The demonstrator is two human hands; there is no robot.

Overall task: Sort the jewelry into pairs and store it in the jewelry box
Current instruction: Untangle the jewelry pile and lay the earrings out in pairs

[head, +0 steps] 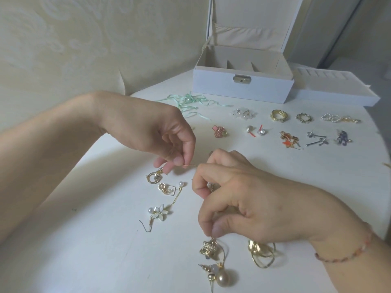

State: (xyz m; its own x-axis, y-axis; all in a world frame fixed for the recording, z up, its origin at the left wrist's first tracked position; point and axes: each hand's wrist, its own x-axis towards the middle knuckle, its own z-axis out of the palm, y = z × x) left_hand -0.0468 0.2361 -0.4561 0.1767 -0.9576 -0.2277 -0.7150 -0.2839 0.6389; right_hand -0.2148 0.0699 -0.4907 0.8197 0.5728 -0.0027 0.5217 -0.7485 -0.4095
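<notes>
Both hands work above the white table (88,240): left hand (160,132) and right hand (239,193) each pinch one thin gold ear wire (190,165), light, springy and easily bent, likely best held near its hook.

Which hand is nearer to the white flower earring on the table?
Left. The left hand is above the white flower earring, a little farther back; the right hand is off to its right.

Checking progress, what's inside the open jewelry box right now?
The jewelry box shows pale dividers and bare lining, no jewelry visible; its front wall hides the compartment floors.
</notes>
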